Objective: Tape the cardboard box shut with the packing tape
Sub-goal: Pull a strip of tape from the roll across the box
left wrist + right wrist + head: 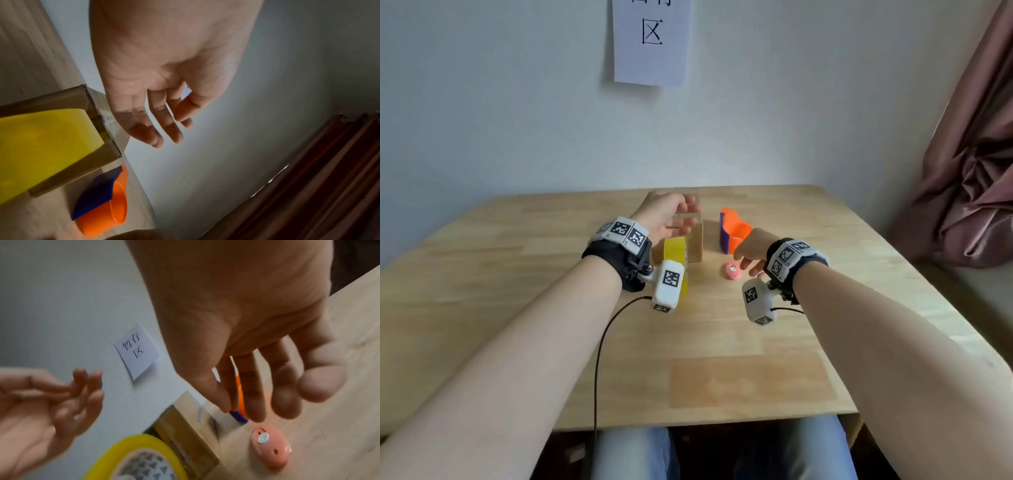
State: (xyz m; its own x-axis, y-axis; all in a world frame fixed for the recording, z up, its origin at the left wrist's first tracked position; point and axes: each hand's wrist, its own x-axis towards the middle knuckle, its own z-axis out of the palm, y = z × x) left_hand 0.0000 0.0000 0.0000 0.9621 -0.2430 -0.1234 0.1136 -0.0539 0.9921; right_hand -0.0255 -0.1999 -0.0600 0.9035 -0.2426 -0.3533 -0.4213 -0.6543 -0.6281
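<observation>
A small brown cardboard box (695, 240) stands on the wooden table (517, 274). A yellow roll of packing tape (675, 260) stands on edge against the box's near side; the roll (141, 457) shows a patterned core. My left hand (671, 214) hovers over the box top with fingers (156, 129) straight and spread, holding nothing. My right hand (751, 255) hangs above the table right of the box, fingers (252, 394) relaxed and empty, just above a small pink oval object (732, 271). The box (98, 113) shows clear tape along its top edge.
An orange and blue plastic holder (732, 231) stands right of the box, behind my right hand. A paper sign (652, 41) hangs on the wall. A pink curtain (969, 171) hangs at the right. Bare tabletop lies in front of my arms.
</observation>
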